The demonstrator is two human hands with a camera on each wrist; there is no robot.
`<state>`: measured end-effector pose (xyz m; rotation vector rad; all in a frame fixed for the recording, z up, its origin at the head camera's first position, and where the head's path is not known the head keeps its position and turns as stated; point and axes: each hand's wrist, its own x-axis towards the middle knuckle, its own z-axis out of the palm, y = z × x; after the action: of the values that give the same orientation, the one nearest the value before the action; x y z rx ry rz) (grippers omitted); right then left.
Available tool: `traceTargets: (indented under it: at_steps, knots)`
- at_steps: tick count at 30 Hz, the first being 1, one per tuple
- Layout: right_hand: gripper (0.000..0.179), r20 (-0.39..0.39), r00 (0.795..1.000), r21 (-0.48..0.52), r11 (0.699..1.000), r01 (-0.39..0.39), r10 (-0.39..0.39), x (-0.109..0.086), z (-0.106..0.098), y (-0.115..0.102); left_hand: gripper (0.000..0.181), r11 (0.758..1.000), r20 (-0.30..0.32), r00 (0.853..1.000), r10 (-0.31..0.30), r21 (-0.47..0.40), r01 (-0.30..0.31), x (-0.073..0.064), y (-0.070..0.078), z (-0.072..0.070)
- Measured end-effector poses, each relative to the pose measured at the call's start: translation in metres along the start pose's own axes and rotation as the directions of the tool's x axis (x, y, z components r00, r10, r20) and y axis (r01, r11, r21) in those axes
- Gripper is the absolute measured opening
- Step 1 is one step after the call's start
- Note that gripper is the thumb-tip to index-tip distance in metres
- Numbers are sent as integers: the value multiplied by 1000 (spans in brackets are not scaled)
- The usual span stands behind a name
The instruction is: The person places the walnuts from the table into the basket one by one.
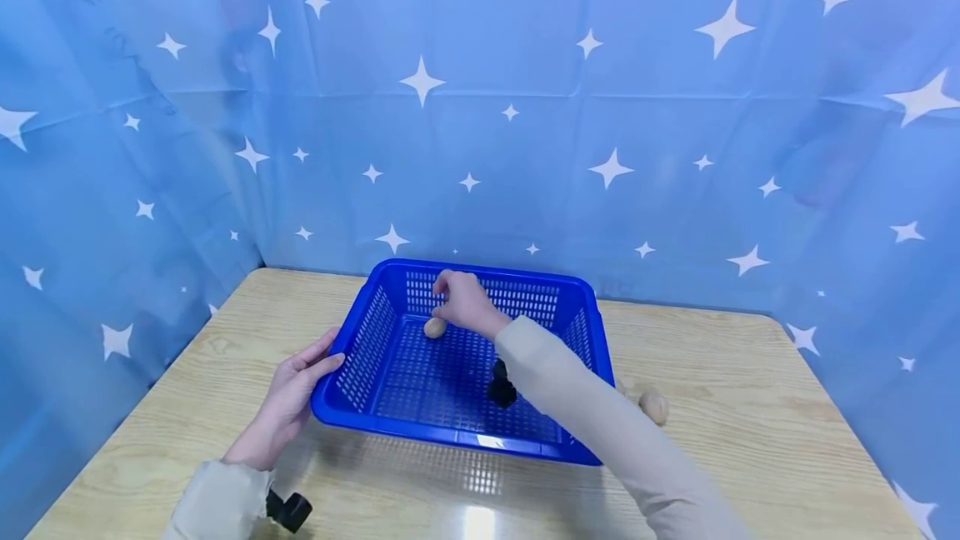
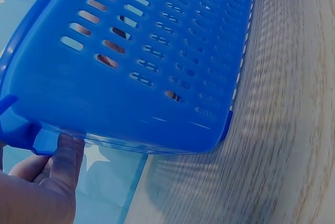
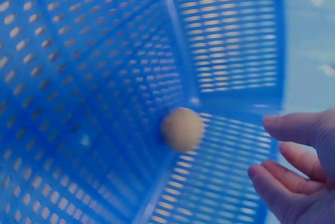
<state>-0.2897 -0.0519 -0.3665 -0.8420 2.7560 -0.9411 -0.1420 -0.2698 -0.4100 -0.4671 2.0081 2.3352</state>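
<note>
A blue plastic basket (image 1: 457, 435) with slotted walls stands on the table, tilted in the left wrist view with its near wall off the wood. My left hand (image 1: 291, 386) grips its left rim, the thumb on top and fingers beneath. Inside the basket, my right hand (image 1: 467, 302) hovers near the far wall with thumb and fingers apart and nothing between them. Just below it, a round, tan, potato-like thing (image 3: 182, 129) lies in the basket's far left corner, apart from the fingertips. The right forearm hides part of the basket's right side.
On the wooden table (image 1: 750, 407), another tan potato-like thing (image 1: 654, 407) lies right of the basket, with a second one partly hidden beside it. A blue curtain (image 1: 525, 140) with white stars encloses the back and sides. Black wrist mounts (image 1: 291, 512) are strapped near the sleeves.
</note>
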Motion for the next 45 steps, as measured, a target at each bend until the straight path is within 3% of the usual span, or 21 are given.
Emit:
traceTargets:
  at_steps: [10,18,25,34,45]
  knots:
    - [24,-38,999,124,992,21,-17,-32,-52,-4,63,1000,2,1000,-7,27,7,-1,2,0]
    - [24,-75,997,164,985,47,-35,-71,-84,16,64,999,-2,1000,-22,25,22,-1,2,1]
    - [24,-159,985,158,983,91,-65,-109,-104,38,66,999,-4,999,-32,17,32,-1,2,1]
    - [26,-246,969,193,981,26,23,-152,-117,75,67,999,-9,999,-46,20,46,-3,3,1]
    - [26,-298,943,253,965,-71,148,-202,-113,130,68,999,-1,999,-54,5,54,-2,2,2]
